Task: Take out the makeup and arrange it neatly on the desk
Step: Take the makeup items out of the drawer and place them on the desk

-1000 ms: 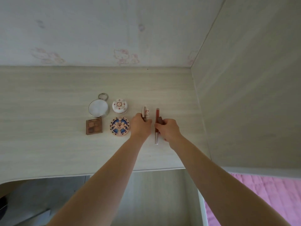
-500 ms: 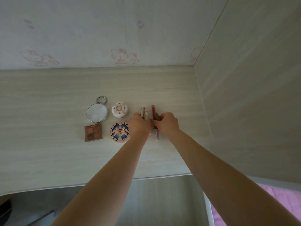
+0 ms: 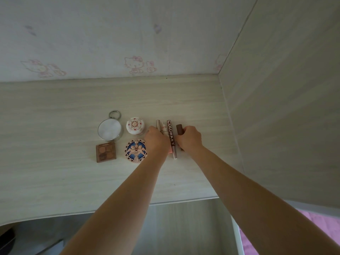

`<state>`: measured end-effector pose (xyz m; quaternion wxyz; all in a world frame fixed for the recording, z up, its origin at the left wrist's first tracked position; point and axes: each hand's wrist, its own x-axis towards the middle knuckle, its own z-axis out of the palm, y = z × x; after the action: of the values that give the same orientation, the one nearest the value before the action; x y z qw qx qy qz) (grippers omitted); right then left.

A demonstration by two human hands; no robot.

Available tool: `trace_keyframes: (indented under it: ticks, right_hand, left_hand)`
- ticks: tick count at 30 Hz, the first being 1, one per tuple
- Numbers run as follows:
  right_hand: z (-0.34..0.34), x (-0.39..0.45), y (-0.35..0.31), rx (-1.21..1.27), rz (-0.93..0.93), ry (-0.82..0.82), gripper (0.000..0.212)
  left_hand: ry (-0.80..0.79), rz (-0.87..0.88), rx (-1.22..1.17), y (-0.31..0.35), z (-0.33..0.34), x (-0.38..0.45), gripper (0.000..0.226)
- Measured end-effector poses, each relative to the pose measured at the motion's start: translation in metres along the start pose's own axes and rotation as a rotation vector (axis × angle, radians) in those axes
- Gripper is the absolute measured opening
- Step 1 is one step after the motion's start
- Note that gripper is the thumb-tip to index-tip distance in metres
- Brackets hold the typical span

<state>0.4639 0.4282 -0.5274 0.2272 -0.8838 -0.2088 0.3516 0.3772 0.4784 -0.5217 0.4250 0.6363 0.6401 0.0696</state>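
Aligning step: left hand point(image 3: 155, 140) curled over pale slim tubes point(image 3: 157, 124); right hand point(image 3: 189, 138) gripped short brown lipstick tube point(image 3: 180, 129) beside maroon lettered lip-gloss stick point(image 3: 171, 137). Next probably called for squaring ends.

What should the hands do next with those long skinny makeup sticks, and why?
Probably the right hand should lay the brown tube down straight beside the lettered tube. The round compacts already sit tidy, but the brown tube is tilted in the grip.
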Motion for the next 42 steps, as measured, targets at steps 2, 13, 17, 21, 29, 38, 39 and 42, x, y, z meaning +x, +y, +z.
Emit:
trace_keyframes:
  ticks: [2,13,17,21,29,38,39,42]
  right_hand:
    - [0.001,0.000,-0.001,-0.018,-0.014,0.014,0.017]
    - [-0.004,-0.007,0.002,-0.093,-0.080,0.032,0.015]
    - [-0.004,-0.010,0.003,-0.102,-0.105,0.027,0.016]
    - [-0.008,-0.014,0.004,-0.123,-0.126,0.020,0.018]
    - [-0.019,-0.026,0.009,-0.127,-0.165,-0.015,0.018]
    - [-0.043,-0.080,0.041,-0.196,-0.389,-0.081,0.031]
    - [-0.045,-0.090,0.047,-0.225,-0.411,-0.086,0.035]
    - [-0.045,-0.120,0.068,-0.288,-0.457,-0.078,0.040]
  left_hand:
    - [0.007,0.011,-0.006,0.000,0.001,0.002,0.021]
    - [0.028,0.036,0.093,-0.007,-0.004,0.003,0.016]
    - [0.024,0.047,0.118,-0.007,-0.004,0.005,0.016]
    - [0.014,0.078,0.134,-0.008,-0.003,0.003,0.014]
    - [0.000,0.188,0.169,-0.013,-0.011,-0.011,0.017]
    - [0.089,0.507,0.426,-0.033,-0.039,-0.070,0.022]
    - [0.099,0.534,0.446,-0.040,-0.040,-0.079,0.023]
    - [0.121,0.613,0.454,-0.063,-0.042,-0.110,0.029]
